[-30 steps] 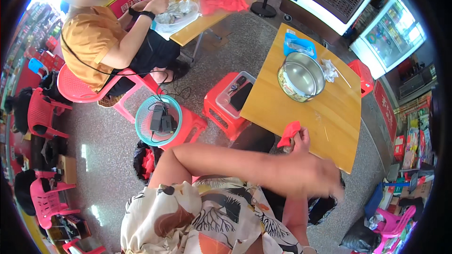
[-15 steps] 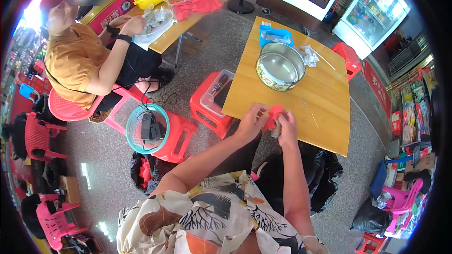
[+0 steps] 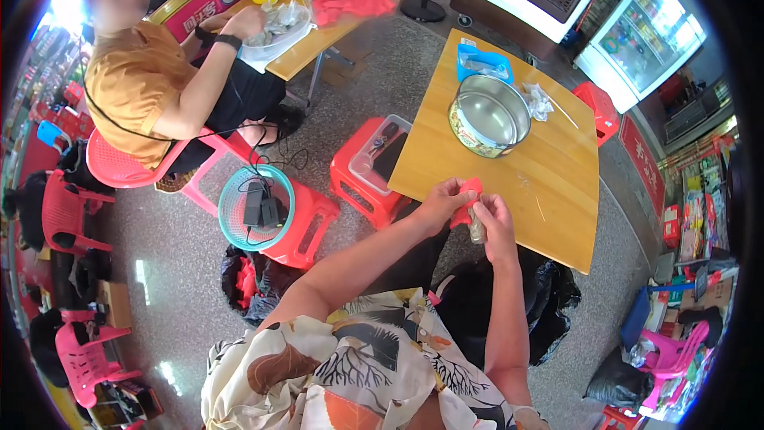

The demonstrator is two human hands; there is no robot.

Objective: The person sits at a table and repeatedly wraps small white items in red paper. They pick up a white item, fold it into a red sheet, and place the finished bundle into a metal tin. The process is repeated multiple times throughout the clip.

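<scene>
My left hand (image 3: pixel 442 205) pinches a small red piece of soft cloth (image 3: pixel 470 189) over the near edge of the wooden table (image 3: pixel 557 191). Beside it, the fingers of my right hand (image 3: pixel 499 229) close round a small grey-brown packet (image 3: pixel 477 228), which hangs just below the cloth. Whether the packet sits partly inside the cloth is hidden by my fingers. Beyond my hands stands a round metal tin (image 3: pixel 475 140) with a patterned outside and a shiny inside. Behind the tin are a blue plastic basket (image 3: pixel 485 64) and crumpled clear plastic (image 3: pixel 537 102).
A thin white stick (image 3: pixel 564 115) lies at the table's far right. Left of the table, a red stool (image 3: pixel 360 195) bears a clear box. A turquoise basket (image 3: pixel 231 227) holds black adapters. At another table, a person (image 3: pixel 135 87) reaches into a tray of greyish packets near red cloth (image 3: pixel 354 5).
My head view has shifted slightly, so the scene sits a little differently. More of the grey-brown packet shows below the red cloth, and my right fingers have moved on it.
</scene>
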